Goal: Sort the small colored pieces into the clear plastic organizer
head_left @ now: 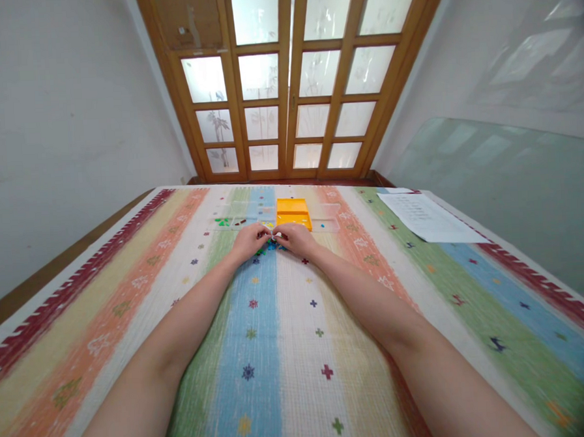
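Observation:
My left hand and my right hand meet at the middle of the table, fingertips pinched close together. Whatever they hold between them is too small to make out. Just under the fingers lies a heap of small blue and green pieces, partly hidden by the hands. Right behind my right hand stands an open yellow box. Clear plastic trays lie to both sides of it. Small green pieces and a few dark brown pieces rest in the left tray.
A striped cloth covers the table. Printed white sheets lie at the right. Wooden doors with glass panes stand beyond the far edge. A pale glass panel leans by the right wall.

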A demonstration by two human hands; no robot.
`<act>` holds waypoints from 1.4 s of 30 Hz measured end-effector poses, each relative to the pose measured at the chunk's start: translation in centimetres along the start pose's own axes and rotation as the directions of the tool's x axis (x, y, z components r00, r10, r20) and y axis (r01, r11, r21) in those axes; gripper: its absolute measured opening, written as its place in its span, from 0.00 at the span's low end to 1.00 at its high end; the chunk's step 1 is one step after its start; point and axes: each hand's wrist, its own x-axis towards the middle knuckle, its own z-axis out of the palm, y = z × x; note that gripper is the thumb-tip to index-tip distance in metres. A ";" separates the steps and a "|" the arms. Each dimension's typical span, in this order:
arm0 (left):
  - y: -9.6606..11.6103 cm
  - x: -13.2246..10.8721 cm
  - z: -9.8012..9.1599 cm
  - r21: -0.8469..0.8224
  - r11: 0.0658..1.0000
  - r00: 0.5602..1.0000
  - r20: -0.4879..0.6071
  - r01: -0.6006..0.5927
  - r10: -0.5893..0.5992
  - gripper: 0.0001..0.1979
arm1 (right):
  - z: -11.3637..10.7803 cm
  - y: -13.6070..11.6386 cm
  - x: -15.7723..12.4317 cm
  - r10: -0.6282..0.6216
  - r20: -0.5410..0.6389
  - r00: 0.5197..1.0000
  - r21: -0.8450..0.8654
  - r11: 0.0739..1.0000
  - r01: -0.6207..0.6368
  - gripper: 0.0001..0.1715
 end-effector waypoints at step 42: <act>-2.1 -0.6 0.5 0.225 0.974 1.000 0.010 -0.006 0.004 0.17 | -2.3 4.7 -0.5 0.575 -0.357 0.736 0.022 0.793 -0.609 0.14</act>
